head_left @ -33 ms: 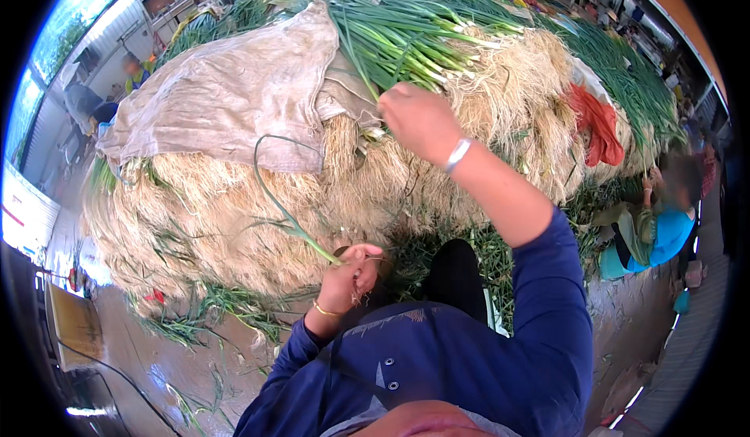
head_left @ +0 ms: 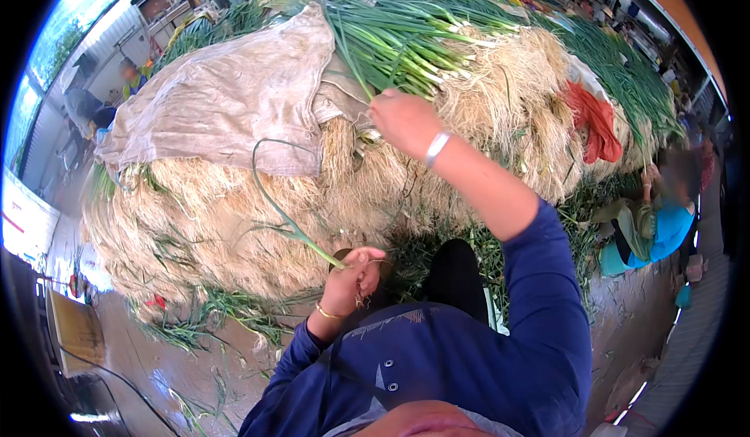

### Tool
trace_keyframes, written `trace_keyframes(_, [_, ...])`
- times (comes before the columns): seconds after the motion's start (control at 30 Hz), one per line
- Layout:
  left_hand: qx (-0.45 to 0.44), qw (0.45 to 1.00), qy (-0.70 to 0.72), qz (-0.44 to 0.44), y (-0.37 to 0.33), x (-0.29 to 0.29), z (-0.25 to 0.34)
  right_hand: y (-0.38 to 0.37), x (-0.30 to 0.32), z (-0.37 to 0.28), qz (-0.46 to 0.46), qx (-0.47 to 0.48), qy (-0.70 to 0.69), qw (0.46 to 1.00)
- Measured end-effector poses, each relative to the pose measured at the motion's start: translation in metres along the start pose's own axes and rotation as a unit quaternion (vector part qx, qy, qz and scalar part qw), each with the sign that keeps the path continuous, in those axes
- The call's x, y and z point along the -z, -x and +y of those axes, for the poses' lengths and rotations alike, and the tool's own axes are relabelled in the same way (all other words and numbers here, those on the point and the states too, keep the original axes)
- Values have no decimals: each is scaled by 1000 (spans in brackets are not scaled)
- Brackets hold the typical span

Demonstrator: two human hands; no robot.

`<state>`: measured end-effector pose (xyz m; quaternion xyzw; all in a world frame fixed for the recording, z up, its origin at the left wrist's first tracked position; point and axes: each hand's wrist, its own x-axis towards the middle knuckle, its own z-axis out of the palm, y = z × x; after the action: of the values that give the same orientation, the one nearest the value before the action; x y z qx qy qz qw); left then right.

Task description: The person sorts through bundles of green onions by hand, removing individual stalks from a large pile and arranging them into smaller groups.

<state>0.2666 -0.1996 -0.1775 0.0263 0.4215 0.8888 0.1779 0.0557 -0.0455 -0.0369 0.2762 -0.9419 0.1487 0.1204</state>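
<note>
Green scallions [head_left: 406,38], beige sacking [head_left: 226,101], red cloth [head_left: 591,120]

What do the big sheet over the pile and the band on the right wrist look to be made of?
The sheet looks like coarse woven cloth, perhaps sacking: matte, beige, stained, creased and sagging over the scallion pile. The band on the right hand wrist looks like pale shiny metal or plastic; too small to tell which.

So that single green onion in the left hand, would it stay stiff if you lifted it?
Probably not: the green onion held by the left hand already arcs and droops along its leaf, so it looks floppy. It seems light, pinched by fingertips alone. Likely bruises easily.
</note>
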Motion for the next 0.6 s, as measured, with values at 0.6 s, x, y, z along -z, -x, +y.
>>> trace_keyframes(0.6, [11,953,-256,163,15,-5,-57,193,-131,-48,-193,-199,-682,677])
